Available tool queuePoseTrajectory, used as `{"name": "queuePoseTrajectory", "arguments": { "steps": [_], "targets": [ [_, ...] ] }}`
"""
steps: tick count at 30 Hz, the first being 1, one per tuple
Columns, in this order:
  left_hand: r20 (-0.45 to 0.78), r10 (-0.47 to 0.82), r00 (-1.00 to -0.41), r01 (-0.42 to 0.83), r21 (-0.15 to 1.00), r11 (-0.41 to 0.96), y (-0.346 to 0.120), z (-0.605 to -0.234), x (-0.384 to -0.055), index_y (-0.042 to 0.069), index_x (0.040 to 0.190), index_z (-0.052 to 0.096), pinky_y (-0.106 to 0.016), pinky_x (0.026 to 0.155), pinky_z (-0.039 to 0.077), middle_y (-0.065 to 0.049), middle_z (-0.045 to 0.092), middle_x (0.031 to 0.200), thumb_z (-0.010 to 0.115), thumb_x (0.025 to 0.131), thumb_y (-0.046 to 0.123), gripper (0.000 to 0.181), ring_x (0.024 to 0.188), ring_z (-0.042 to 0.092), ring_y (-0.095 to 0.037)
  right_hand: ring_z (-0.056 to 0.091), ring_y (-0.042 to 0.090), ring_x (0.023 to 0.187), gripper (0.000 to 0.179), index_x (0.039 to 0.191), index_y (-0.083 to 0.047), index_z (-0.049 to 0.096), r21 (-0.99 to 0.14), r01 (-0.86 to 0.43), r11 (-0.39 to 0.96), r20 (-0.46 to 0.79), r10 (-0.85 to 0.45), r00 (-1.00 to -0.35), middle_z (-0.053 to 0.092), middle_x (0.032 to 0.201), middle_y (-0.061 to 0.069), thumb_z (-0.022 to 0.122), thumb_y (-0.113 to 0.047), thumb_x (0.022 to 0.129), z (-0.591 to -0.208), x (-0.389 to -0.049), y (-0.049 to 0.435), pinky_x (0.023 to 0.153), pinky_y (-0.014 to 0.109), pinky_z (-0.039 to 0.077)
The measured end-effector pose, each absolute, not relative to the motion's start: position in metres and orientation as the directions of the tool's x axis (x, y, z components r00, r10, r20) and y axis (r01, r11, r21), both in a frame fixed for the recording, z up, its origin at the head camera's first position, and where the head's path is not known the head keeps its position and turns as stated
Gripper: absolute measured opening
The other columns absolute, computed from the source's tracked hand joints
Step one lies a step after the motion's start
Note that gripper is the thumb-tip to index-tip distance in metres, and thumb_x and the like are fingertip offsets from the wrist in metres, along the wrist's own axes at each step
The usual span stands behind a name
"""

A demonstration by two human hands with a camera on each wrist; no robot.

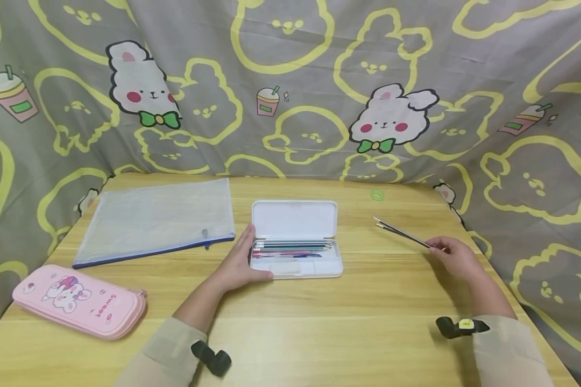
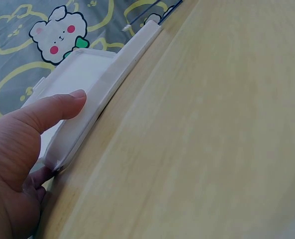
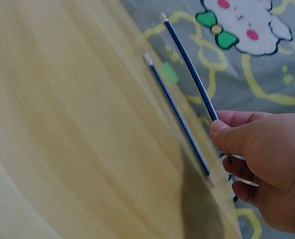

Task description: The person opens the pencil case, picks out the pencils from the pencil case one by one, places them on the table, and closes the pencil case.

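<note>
Pencil (image 3: 189, 69) sits pinched in our right grip (image 1: 455, 258), eraser end (image 3: 163, 17) pointing left and away, near-parallel to the second pencil (image 3: 179, 119) on the worktop (image 1: 295, 333); leftward, our left grip (image 1: 237, 263) clasps the open case (image 1: 294, 219).

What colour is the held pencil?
The pencil is mostly dark blue; the right wrist view shows it best.

Beige sleeves (image 1: 509, 352) carry black devices (image 1: 447, 327), one showing a seemingly lettered yellow label (image 1: 466, 324).
</note>
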State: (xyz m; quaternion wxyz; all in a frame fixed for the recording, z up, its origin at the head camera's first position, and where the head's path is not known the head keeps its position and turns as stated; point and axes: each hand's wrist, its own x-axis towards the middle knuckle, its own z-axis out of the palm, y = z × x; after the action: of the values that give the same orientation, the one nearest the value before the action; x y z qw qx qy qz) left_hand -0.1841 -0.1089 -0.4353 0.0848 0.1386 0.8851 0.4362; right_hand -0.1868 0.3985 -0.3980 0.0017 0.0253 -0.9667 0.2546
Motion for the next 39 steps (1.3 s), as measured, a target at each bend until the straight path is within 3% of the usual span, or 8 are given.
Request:
{"name": "queuePoseTrajectory", "arguments": {
  "steps": [15,39],
  "targets": [
    [-0.018,0.320,-0.947,0.178,0.802,0.571,-0.110,-0.436,-0.183,0.007,0.158,0.002,-0.054,0.123,0.008,-0.010,-0.004,0.166,0.088,0.067,0.039,0.129,0.153,0.000,-0.034,0.058,0.043,0.100,0.030,0.116,0.005,0.064,-0.445,0.018,0.895,-0.032,0.005,-0.999,0.063,0.113,0.030,0.052,-0.019,0.101,-0.418,-0.201,0.415,0.082,0.053,0.046],
    [-0.013,0.315,-0.949,0.181,0.795,0.579,-0.109,-0.439,-0.186,0.007,0.158,0.003,-0.054,0.123,0.010,-0.008,-0.003,0.167,0.088,0.067,0.040,0.129,0.153,0.002,-0.032,0.051,0.052,0.114,0.034,0.121,0.004,0.063,-0.454,0.069,0.888,-0.059,0.047,-0.997,0.058,0.124,0.033,0.054,-0.022,0.100,-0.422,-0.202,0.414,0.093,0.062,0.041]
  ]
}}
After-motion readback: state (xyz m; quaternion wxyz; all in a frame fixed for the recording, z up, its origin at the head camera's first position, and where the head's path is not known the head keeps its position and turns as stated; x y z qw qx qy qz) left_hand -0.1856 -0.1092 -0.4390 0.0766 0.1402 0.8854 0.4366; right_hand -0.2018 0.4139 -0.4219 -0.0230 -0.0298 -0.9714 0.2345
